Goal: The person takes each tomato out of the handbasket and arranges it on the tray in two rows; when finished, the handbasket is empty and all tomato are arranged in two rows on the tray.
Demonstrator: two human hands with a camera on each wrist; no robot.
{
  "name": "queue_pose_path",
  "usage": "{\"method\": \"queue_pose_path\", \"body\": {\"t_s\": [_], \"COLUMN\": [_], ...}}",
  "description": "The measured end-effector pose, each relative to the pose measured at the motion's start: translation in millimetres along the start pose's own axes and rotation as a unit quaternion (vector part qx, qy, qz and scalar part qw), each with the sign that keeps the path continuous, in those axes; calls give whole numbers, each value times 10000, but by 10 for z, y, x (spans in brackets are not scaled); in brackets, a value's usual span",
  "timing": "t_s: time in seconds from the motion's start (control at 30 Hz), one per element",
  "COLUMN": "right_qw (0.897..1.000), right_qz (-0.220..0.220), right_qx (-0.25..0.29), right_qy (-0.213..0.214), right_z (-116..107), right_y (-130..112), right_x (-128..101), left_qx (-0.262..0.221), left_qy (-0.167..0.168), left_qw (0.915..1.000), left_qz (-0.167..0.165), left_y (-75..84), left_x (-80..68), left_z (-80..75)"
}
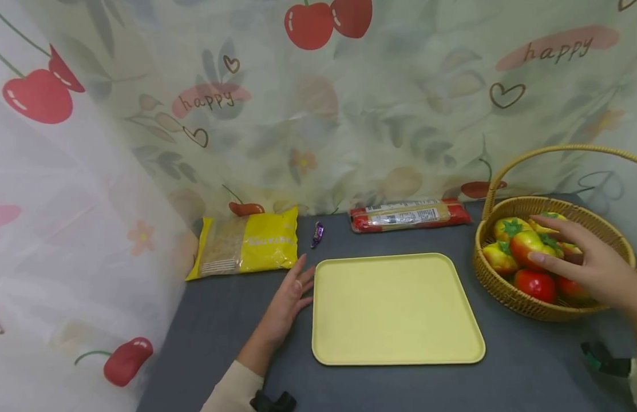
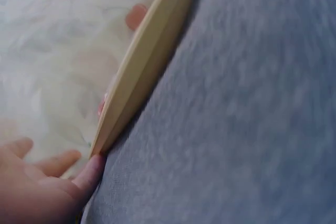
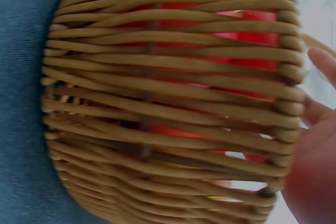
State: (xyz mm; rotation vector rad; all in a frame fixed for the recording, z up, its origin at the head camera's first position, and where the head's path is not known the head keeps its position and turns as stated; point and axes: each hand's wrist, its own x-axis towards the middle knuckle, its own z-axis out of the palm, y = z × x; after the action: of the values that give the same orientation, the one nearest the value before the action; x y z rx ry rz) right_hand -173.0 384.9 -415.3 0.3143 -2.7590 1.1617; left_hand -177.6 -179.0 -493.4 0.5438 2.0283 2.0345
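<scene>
Tomatoes (image 1: 526, 247) in basket (image 1: 492, 281) right of tray (image 1: 392, 312); right hand (image 1: 596, 257) over them, fingers parted; left hand (image 1: 286, 298) spread, touching tray edge.

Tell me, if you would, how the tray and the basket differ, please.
The tray is shallow, smooth and pale yellow; the basket is deep, woven and tan. The tray has no handle, while the basket has a tall arched handle. The tray carries nothing, whereas the basket holds red and yellow fruit. Both stand on the dark tabletop.
</scene>
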Motion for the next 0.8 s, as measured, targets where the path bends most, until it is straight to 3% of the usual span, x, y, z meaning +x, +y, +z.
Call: {"method": "queue_pose_path", "body": {"t_s": [0.1, 0.3, 0.47, 0.67, 0.8], "right_qw": [10000, 9995, 9985, 9972, 9976], "right_qz": [-13, -211, -298, -118, -29], "right_qx": [-21, -177, -286, -596, -533], "right_qy": [27, 170, 366, 440, 438], "right_z": [52, 143, 171, 166, 172], "right_y": [56, 165, 187, 171, 166], "right_x": [-8, -19, -5, 9, 15], "left_qx": [22, 505, 622, 521, 463], "left_qy": [143, 480, 553, 514, 492], "left_qw": [9998, 9960, 9950, 9961, 9965], "left_qz": [-165, -558, -559, -500, -490], "left_y": [-55, -128, -141, -169, -181], "left_x": [12, 19, 6, 12, 16], "left_z": [19, 34, 36, 7, 2]}}
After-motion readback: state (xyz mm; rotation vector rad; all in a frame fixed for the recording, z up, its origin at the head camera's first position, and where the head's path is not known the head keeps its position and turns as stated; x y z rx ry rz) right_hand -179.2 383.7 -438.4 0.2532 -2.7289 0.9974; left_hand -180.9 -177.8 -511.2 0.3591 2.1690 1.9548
